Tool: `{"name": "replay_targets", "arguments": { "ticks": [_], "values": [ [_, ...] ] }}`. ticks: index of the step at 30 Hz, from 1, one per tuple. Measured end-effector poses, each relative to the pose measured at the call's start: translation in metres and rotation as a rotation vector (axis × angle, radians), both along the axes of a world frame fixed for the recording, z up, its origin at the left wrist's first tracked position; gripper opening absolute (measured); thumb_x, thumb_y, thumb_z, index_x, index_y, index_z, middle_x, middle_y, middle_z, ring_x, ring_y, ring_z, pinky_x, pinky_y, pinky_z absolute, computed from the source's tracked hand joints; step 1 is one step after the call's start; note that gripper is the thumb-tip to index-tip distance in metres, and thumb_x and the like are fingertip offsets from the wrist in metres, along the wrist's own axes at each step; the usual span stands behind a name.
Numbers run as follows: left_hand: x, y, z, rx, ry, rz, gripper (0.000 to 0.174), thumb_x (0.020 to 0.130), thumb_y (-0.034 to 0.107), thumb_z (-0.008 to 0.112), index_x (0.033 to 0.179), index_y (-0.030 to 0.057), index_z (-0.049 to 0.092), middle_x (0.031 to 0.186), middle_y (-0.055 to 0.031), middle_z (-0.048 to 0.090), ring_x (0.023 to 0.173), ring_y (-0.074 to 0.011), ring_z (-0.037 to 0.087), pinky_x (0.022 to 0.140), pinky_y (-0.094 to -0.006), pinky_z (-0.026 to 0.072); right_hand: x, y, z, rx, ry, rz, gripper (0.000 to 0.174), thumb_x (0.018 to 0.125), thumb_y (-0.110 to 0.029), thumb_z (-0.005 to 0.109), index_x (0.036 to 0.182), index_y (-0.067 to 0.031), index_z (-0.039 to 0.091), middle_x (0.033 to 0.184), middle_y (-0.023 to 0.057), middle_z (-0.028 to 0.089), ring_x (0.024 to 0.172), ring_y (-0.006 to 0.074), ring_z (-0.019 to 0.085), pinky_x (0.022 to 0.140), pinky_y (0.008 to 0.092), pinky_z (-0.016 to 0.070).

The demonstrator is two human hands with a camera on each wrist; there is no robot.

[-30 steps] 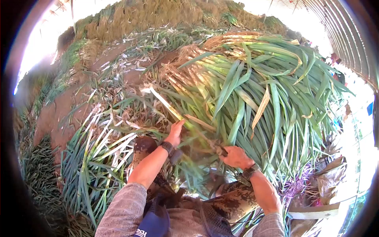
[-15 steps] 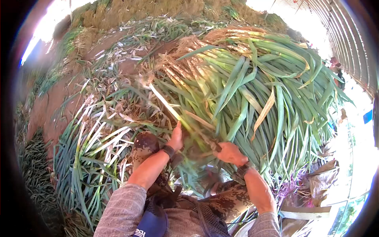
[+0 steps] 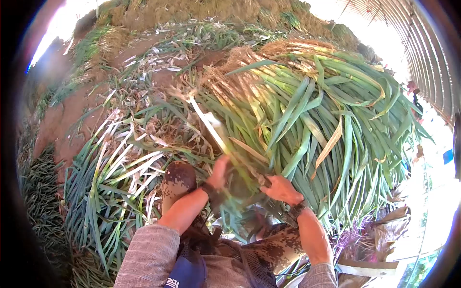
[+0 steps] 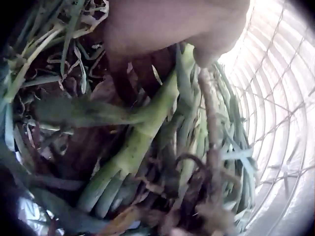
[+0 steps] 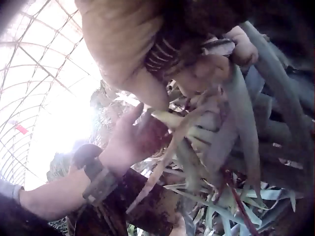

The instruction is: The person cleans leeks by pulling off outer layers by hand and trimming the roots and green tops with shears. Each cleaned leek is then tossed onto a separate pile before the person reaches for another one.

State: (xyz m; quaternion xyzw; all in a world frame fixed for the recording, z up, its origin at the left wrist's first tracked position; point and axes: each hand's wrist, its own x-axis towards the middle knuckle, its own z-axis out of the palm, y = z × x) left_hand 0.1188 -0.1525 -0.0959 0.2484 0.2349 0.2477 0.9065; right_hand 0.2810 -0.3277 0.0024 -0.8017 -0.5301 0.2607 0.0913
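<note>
Pinched at the leafy end by my left hand [image 3: 220, 173] is a green onion [image 3: 207, 124]. Its white shank slants up and away, roots at the far end; its green leaves near the hand are blurred. The left wrist view shows fingers and thumb over the stalk [image 4: 142, 128]. My right hand [image 3: 283, 190] grips a tool with a thin brown-crusted rod [image 4: 210, 118] and a dark ribbed handle [image 5: 162, 55], like an air blow gun. That rod points along the onion. A blurred white scrap [image 3: 212, 119] shows beside the shank.
A big heap of green onions [image 3: 326, 129] lies ahead and right, roots pointing away. Paler, cleaned-looking onions [image 3: 110, 177] lie at my left. Peelings [image 3: 149, 62] litter the brown ground beyond. My camouflage-clad knee [image 3: 177, 182] sits just left of my left hand.
My left hand has slid a little down the stalk and is now blurred. The white scrap has appeared beside the shank. The right hand keeps its hold on the tool, almost unmoved.
</note>
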Motion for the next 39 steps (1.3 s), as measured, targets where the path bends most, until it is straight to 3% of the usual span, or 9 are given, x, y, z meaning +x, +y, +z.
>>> {"name": "replay_targets", "arguments": {
  "ticks": [2, 3, 6, 9, 12, 14, 18, 29, 39],
  "values": [
    [0.002, 0.013, -0.043, -0.028, -0.084, -0.007, 0.031, 0.098, 0.025, 0.060, 0.122, 0.0061, 0.060, 0.115, -0.0055, 0.065, 0.103, -0.0200, 0.061, 0.087, -0.0351, 0.0505, 0.000, -0.004, 0.001, 0.026, -0.010, 0.007, 0.037, 0.083, -0.034, 0.067, 0.106, -0.0047, 0.066, 0.090, 0.0224, 0.069, 0.087, 0.0428, 0.064, 0.077, 0.0476, 0.0509],
    [0.008, 0.012, -0.106, 0.574, 0.067, -0.040, 0.035, 0.099, 0.030, 0.057, 0.125, 0.0066, 0.059, 0.119, -0.0065, 0.064, 0.107, -0.0218, 0.060, 0.091, -0.0369, 0.0498, 0.000, -0.007, 0.004, 0.038, 0.015, 0.002, 0.038, 0.084, -0.036, 0.067, 0.105, -0.0046, 0.067, 0.092, 0.0223, 0.069, 0.089, 0.0429, 0.064, 0.079, 0.0475, 0.0506],
    [0.004, -0.004, -0.057, 0.779, 0.169, -0.200, 0.045, 0.102, 0.039, 0.048, 0.133, 0.0071, 0.054, 0.126, -0.0091, 0.062, 0.116, -0.0230, 0.058, 0.099, -0.0399, 0.0481, -0.001, -0.007, 0.014, 0.071, 0.017, 0.006, 0.039, 0.083, -0.037, 0.067, 0.104, -0.0043, 0.067, 0.094, 0.0223, 0.069, 0.092, 0.0431, 0.064, 0.081, 0.0473, 0.0505],
    [-0.002, 0.022, -0.009, -0.015, -0.115, -0.023, 0.046, 0.102, 0.039, 0.048, 0.133, 0.0053, 0.053, 0.128, -0.0109, 0.061, 0.118, -0.0250, 0.057, 0.103, -0.0469, 0.0435, -0.004, -0.018, 0.013, 0.014, 0.046, -0.020, 0.040, 0.083, -0.038, 0.068, 0.105, -0.0043, 0.067, 0.095, 0.0228, 0.069, 0.092, 0.0432, 0.064, 0.081, 0.0471, 0.0509],
    [-0.004, 0.030, -0.010, 0.249, 0.304, -0.103, 0.041, 0.102, 0.036, 0.051, 0.127, 0.0040, 0.055, 0.128, -0.0139, 0.060, 0.123, -0.0265, 0.054, 0.105, -0.0463, 0.0432, 0.003, -0.022, 0.009, 0.024, 0.044, 0.004, 0.042, 0.082, -0.039, 0.068, 0.106, -0.0043, 0.068, 0.095, 0.0230, 0.069, 0.091, 0.0429, 0.064, 0.081, 0.0468, 0.0512],
    [0.000, 0.013, -0.056, 0.439, 0.166, -0.259, 0.046, 0.097, 0.028, 0.061, 0.135, 0.0040, 0.052, 0.135, -0.0141, 0.056, 0.127, -0.0272, 0.051, 0.109, -0.0479, 0.0393, 0.005, -0.018, 0.008, 0.080, 0.020, -0.002, 0.042, 0.082, -0.039, 0.068, 0.106, -0.0043, 0.068, 0.094, 0.0229, 0.069, 0.091, 0.0426, 0.065, 0.081, 0.0466, 0.0514],
    [-0.002, 0.031, -0.016, -0.006, -0.111, -0.042, 0.049, 0.101, 0.037, 0.053, 0.138, 0.0052, 0.049, 0.128, -0.0152, 0.060, 0.122, -0.0291, 0.055, 0.102, -0.0466, 0.0428, -0.004, -0.036, 0.012, 0.137, 0.071, -0.021, 0.038, 0.083, -0.037, 0.068, 0.104, -0.0060, 0.068, 0.091, 0.0206, 0.069, 0.086, 0.0407, 0.066, 0.077, 0.0454, 0.0525],
    [-0.002, 0.020, -0.038, 0.444, 0.141, -0.170, 0.035, 0.097, 0.023, 0.062, 0.120, -0.0015, 0.054, 0.117, -0.0128, 0.063, 0.106, -0.0260, 0.065, 0.089, -0.0458, 0.0566, -0.013, -0.002, 0.004, 0.277, -0.298, 0.048, 0.034, 0.082, -0.028, 0.066, 0.104, -0.0021, 0.062, 0.083, 0.0209, 0.068, 0.079, 0.0416, 0.066, 0.070, 0.0527, 0.0512],
    [-0.018, 0.014, -0.017, 0.593, 0.138, -0.280, 0.035, 0.098, 0.020, 0.059, 0.128, 0.0038, 0.053, 0.115, -0.0095, 0.066, 0.102, -0.0244, 0.068, 0.091, -0.0414, 0.0551, -0.039, 0.048, 0.023, 0.503, -0.181, 0.121, 0.027, 0.079, -0.027, 0.068, 0.098, -0.0075, 0.063, 0.082, 0.0197, 0.068, 0.077, 0.0427, 0.065, 0.070, 0.0509, 0.0529]
  ]
}}
